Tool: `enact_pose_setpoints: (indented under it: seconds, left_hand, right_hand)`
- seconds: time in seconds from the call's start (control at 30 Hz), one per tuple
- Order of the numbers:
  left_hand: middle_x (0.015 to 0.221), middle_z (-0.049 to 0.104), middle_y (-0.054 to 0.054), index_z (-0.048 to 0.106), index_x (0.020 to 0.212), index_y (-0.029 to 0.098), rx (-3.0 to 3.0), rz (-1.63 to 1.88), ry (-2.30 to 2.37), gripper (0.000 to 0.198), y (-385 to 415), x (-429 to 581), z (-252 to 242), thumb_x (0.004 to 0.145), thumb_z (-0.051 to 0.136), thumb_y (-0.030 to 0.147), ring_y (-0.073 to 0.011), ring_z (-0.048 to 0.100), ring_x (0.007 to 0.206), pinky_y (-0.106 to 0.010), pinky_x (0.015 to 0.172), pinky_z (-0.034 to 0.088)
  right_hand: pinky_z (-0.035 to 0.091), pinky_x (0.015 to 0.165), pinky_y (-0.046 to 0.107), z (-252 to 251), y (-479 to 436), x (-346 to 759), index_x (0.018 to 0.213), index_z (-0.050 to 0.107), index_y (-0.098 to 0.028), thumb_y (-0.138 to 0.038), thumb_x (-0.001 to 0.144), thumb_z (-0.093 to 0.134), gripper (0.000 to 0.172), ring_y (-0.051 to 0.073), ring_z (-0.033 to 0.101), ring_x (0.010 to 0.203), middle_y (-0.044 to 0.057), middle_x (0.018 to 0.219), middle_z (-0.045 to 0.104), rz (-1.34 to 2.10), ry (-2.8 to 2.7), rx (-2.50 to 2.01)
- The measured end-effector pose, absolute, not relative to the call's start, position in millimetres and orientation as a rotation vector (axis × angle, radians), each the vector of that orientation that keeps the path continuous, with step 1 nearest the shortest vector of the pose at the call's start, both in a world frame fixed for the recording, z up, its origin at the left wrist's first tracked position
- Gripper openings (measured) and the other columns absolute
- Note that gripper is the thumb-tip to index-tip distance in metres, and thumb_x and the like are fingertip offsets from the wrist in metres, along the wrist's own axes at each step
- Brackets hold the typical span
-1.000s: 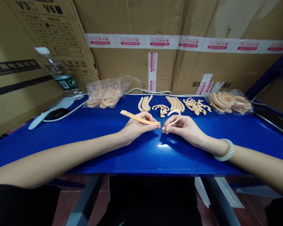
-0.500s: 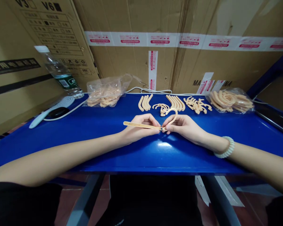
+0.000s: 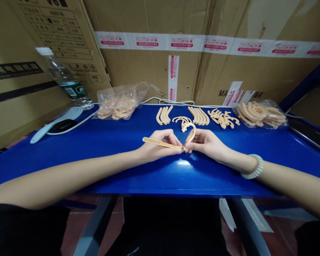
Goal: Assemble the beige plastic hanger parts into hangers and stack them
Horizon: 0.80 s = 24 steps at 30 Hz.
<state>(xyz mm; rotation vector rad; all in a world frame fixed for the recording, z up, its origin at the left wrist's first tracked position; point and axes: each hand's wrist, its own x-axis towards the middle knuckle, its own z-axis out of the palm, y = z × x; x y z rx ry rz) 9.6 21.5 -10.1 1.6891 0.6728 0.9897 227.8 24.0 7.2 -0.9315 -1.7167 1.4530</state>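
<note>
My left hand [image 3: 162, 145] pinches a beige plastic hanger arm [image 3: 157, 142] near its right end, the rest of it sticking out to the left. In my right hand [image 3: 208, 144] is a beige hanger hook [image 3: 194, 131], its curve rising above the fingers. The arm's end meets the base of the hook between the two hands; fingertips partly hide the joint, so I cannot tell whether they are locked together. Behind the hands lie a small group of loose hooks [image 3: 178, 119], two rows of hanger arms [image 3: 164, 116] [image 3: 198, 116] and a pile of small curved pieces [image 3: 222, 118].
Clear bags of beige parts stand at back left [image 3: 117, 106] and back right [image 3: 261, 113] on the blue table [image 3: 160, 177]. At far left are a water bottle [image 3: 72, 89], a pale blue brush [image 3: 56, 122] and a black object [image 3: 65, 125]. A white cable [image 3: 176, 103] runs along the cardboard [image 3: 149, 74].
The hook has tilted more upright and its base has come closer against the hanger arm's end. The arm slants down slightly more to the right. Both hands keep their grip; the view shifts slightly.
</note>
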Motion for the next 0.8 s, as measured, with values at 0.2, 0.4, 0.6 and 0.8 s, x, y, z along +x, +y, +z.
enact_pose_setpoints:
  seconds: [0.2, 0.4, 0.6, 0.8]
  left_hand:
    - [0.081, 0.075, -0.008, 0.058, 0.071, 0.017, 1.745, 0.998, 0.732, 0.032, 23.4, 8.4, -13.4, 0.073, 0.087, 0.032, -0.0239, 0.075, 0.078, -0.034, 0.071, 0.060]
    - [0.078, 0.076, -0.006, 0.059, 0.071, 0.016, 1.623, 0.997, 0.837, 0.033, 20.1, 11.0, -11.8, 0.069, 0.090, 0.028, -0.0221, 0.075, 0.076, -0.031, 0.069, 0.058]
    - [0.076, 0.077, -0.005, 0.055, 0.076, 0.017, 1.461, 1.006, 0.850, 0.038, 22.4, 13.8, -12.2, 0.067, 0.091, 0.027, -0.0242, 0.077, 0.078, -0.034, 0.074, 0.060]
    - [0.079, 0.075, -0.004, 0.056, 0.086, 0.016, 1.338, 1.007, 0.784, 0.043, 25.7, 15.8, -10.1, 0.065, 0.093, 0.024, -0.0203, 0.076, 0.073, -0.032, 0.076, 0.061]
  right_hand:
    - [0.058, 0.062, 0.031, 4.0, 23.0, 222.7, 0.075, 0.060, -0.020, -0.036, 0.066, 0.091, 0.036, 0.017, 0.069, 0.061, 0.001, 0.065, 0.072, 1.397, -1.722, -0.961]
    - [0.055, 0.055, 0.032, 2.7, 21.4, 218.5, 0.073, 0.056, -0.023, -0.035, 0.066, 0.090, 0.037, 0.017, 0.065, 0.055, 0.000, 0.063, 0.070, 1.314, -1.730, -0.977]
    - [0.056, 0.059, 0.032, 3.7, 21.3, 218.8, 0.072, 0.058, -0.022, -0.043, 0.067, 0.090, 0.039, 0.017, 0.066, 0.061, 0.002, 0.070, 0.072, 1.310, -1.698, -0.937]
    - [0.053, 0.055, 0.030, 2.1, 21.4, 219.7, 0.071, 0.064, -0.021, -0.048, 0.070, 0.089, 0.037, 0.015, 0.061, 0.058, 0.002, 0.071, 0.071, 1.174, -1.766, -0.920]
